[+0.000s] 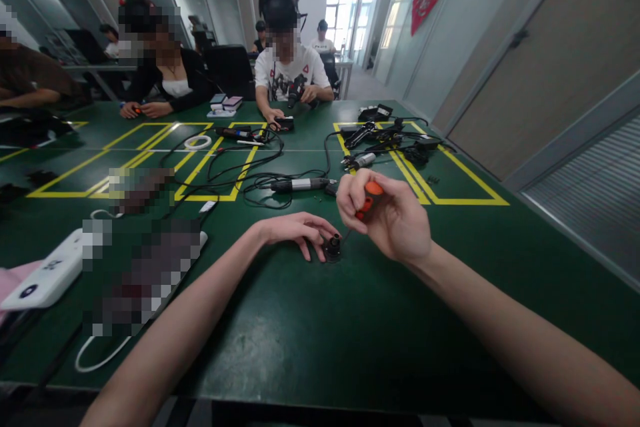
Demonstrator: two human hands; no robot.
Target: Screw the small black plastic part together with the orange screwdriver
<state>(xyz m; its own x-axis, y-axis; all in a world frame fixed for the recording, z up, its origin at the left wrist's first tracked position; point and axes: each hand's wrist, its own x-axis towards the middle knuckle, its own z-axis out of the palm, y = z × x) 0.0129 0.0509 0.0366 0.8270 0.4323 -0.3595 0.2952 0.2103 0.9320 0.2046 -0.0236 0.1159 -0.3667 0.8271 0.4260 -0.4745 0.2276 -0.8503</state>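
My right hand (395,217) is wrapped round the orange-and-black handle of a screwdriver (370,200). The screwdriver's thin shaft slants down to the left toward a small black round part (333,247) with a short upright neck. This part stands on the green table, and a flat clear rim seems to show at its base. From the left, my left hand (297,232) steadies it, fingertips closed against its side. Whether the screwdriver's tip touches the part I cannot tell.
Just beyond my hands lies a black-and-silver electric screwdriver (300,184) among looped black cables. More cables and tools (380,137) are heaped at the back right. A white power strip (55,270) is at the left. Across the table (280,320), a person in a white shirt (293,73) handles tools.
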